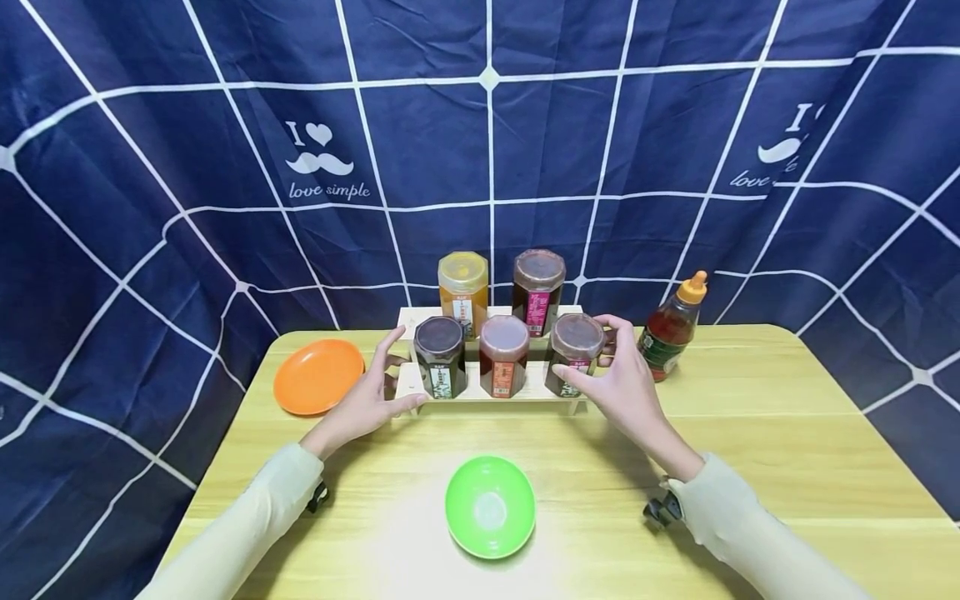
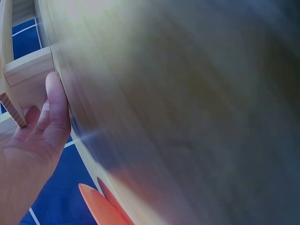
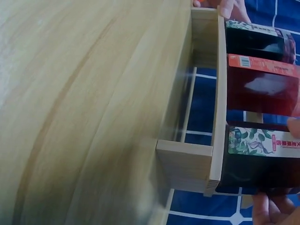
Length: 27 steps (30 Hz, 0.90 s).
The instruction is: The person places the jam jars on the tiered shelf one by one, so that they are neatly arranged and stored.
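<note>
A two-step wooden rack (image 1: 410, 379) stands on the table with several lidded jars on it. My left hand (image 1: 363, 402) holds the rack's left end, thumb at the front edge and fingers bent around the side. With my right hand (image 1: 628, 390) I grip the dark jar (image 1: 576, 342) at the right of the lower step, thumb on its front and fingers on its far right side. Beside it stand a red jar (image 1: 504, 354) and another dark jar (image 1: 439, 358). On the upper step are a yellow jar (image 1: 462, 287) and a pink-labelled dark jar (image 1: 538, 287).
An orange plate (image 1: 318, 377) lies left of the rack. In front is a green bowl (image 1: 490, 507). A sauce bottle with an orange cap (image 1: 670, 325) stands just right of my right hand. A dark blue curtain (image 1: 420, 150) hangs behind the table.
</note>
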Each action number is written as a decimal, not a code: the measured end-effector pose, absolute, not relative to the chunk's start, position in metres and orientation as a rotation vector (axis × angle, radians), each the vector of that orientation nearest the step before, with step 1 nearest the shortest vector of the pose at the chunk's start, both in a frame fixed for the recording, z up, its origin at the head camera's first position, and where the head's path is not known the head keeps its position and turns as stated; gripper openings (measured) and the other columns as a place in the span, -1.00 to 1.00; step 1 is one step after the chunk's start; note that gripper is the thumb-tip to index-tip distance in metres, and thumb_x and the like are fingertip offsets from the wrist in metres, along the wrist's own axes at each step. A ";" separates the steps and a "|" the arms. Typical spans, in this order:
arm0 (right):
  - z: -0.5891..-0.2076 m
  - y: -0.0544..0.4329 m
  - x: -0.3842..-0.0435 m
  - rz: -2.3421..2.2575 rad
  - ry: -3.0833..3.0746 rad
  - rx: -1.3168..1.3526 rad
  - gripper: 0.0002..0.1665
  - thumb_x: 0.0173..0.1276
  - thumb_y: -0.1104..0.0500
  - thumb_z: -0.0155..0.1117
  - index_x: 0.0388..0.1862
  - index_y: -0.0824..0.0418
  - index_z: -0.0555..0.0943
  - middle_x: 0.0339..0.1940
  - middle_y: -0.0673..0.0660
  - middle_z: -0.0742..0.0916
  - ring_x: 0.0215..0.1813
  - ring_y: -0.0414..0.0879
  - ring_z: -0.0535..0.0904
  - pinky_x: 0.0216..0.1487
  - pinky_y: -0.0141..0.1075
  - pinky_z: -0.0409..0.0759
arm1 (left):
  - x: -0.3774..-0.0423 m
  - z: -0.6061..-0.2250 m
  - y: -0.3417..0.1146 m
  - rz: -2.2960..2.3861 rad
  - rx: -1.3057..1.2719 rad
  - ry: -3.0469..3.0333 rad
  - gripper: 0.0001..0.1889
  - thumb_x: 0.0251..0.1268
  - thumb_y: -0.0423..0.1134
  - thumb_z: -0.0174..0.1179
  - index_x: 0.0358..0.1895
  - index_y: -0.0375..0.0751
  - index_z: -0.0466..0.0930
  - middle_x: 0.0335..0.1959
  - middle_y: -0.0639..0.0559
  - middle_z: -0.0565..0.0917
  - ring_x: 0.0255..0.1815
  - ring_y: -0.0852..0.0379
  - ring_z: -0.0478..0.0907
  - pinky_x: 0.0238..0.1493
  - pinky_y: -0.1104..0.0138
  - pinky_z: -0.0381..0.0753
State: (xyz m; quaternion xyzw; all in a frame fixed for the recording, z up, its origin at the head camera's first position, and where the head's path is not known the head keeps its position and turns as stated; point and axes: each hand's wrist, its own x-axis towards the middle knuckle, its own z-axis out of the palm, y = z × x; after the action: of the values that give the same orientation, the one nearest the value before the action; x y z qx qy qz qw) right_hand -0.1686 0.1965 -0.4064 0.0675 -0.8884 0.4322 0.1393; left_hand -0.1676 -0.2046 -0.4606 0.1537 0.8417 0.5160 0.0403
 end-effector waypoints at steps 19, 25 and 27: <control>-0.409 0.203 -0.175 1.524 -2.571 0.340 0.09 0.37 0.03 0.69 0.65 0.28 0.23 0.41 0.27 0.60 0.37 0.11 0.56 0.37 0.08 0.46 | -0.166 -0.459 -0.203 1.625 0.515 2.554 0.20 0.39 -0.32 0.55 0.81 0.21 -0.20 0.34 -0.37 0.57 -0.07 -0.13 0.71 -0.11 0.10 0.72; -0.410 0.203 -0.176 1.579 -2.559 0.331 0.08 0.35 0.05 0.70 0.65 0.25 0.25 0.42 0.23 0.60 0.40 0.07 0.56 0.36 -0.24 0.48 | -0.167 -0.458 -0.204 1.602 0.526 2.573 0.20 0.39 -0.33 0.55 0.81 0.20 -0.20 0.32 -0.35 0.59 -0.10 -0.10 0.72 -0.05 0.05 0.70; -0.411 0.204 -0.177 1.611 -2.546 0.333 0.07 0.35 0.08 0.70 0.65 0.24 0.26 0.43 0.22 0.59 0.40 0.06 0.56 0.32 -0.38 0.47 | -0.168 -0.458 -0.206 1.586 0.537 2.584 0.20 0.39 -0.33 0.55 0.81 0.20 -0.19 0.32 -0.34 0.60 -0.11 -0.09 0.73 -0.04 0.05 0.70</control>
State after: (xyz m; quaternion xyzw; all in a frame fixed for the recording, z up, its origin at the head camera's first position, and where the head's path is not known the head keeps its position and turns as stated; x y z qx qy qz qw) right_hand -0.1773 0.2038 -0.4107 0.1096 -0.8387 0.5306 0.0551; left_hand -0.1678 -0.2059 -0.4578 0.1743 0.8388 0.5149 0.0310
